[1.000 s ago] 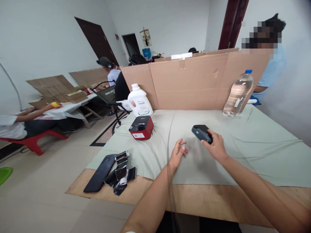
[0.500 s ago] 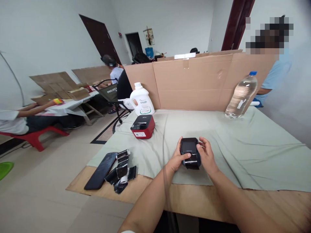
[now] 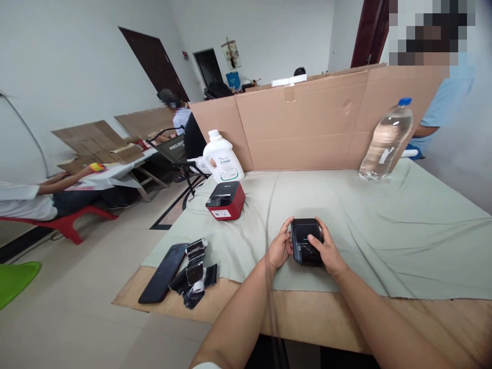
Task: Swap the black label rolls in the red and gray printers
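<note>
A small black box-shaped device [image 3: 303, 241] rests on the pale green cloth [image 3: 403, 230] near the table's front edge. My left hand [image 3: 280, 249] grips its left side. My right hand [image 3: 326, 252] lies over its top and right side, fingers pressing on it. Both forearms reach in from the bottom of the view.
A red and black device [image 3: 225, 200] and a white jug [image 3: 222, 159] stand at the back left. A clear water bottle [image 3: 386, 139] leans by the cardboard screen [image 3: 307, 123]. A black phone [image 3: 163, 272] and black scraps [image 3: 193, 271] lie at the front left. Other people sit beyond.
My right hand brought the black device down from the air to the cloth. My left hand joined it, and both hands now clasp the device.
</note>
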Motion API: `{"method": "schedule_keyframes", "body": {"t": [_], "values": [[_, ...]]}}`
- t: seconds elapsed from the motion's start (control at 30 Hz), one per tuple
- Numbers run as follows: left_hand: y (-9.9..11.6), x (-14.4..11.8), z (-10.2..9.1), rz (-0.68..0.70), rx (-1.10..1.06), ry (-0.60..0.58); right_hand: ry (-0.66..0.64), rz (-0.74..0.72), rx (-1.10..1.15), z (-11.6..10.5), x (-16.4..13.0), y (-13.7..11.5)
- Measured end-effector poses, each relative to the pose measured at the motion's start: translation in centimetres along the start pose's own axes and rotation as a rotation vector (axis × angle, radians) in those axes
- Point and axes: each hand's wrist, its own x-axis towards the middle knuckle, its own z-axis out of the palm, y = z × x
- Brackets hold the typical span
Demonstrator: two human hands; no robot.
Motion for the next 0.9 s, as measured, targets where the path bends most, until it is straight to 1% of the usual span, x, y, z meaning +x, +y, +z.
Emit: {"method": "schedule_keyframes", "body": {"t": [0.17, 0.27, 0.4, 0.53, 0.6, 0.67, 0.8, 0.9], "values": [[0.2, 0.2, -0.6, -0.062, -0.046, -0.063, 0.005, 0.023, 0.052, -0.1, 0.0, 0.0], [0.2, 0.2, -0.7, -0.062, -0.034, -0.076, -0.009, 0.018, 0.037, -0.2, 0.1, 0.1], [0.1, 0.2, -0.7, -0.036, -0.017, -0.051, -0.057, -0.019, -0.014, -0.6, 0.2, 0.2], [0.1, 0.3, -0.6, -0.037, -0.018, -0.009, -0.157, -0.081, -0.033, -1.4, 0.3, 0.0], [0.2, 0.3, -0.6, -0.050, -0.022, 0.003, -0.155, -0.079, -0.030, -1.7, 0.5, -0.1], [0.2, 0.3, -0.7, -0.070, -0.025, 0.010, -0.078, -0.086, -0.052, -1.8, 0.7, -0.3], [0.0, 0.3, -0.8, -0.099, -0.003, -0.004, 0.162, -0.107, -0.163, -2.3, 1.3, -0.5], [-0.1, 0.2, -0.7, -0.111, 0.015, -0.030, 0.256, -0.110, -0.292, -2.8, 1.6, -0.5]]}}
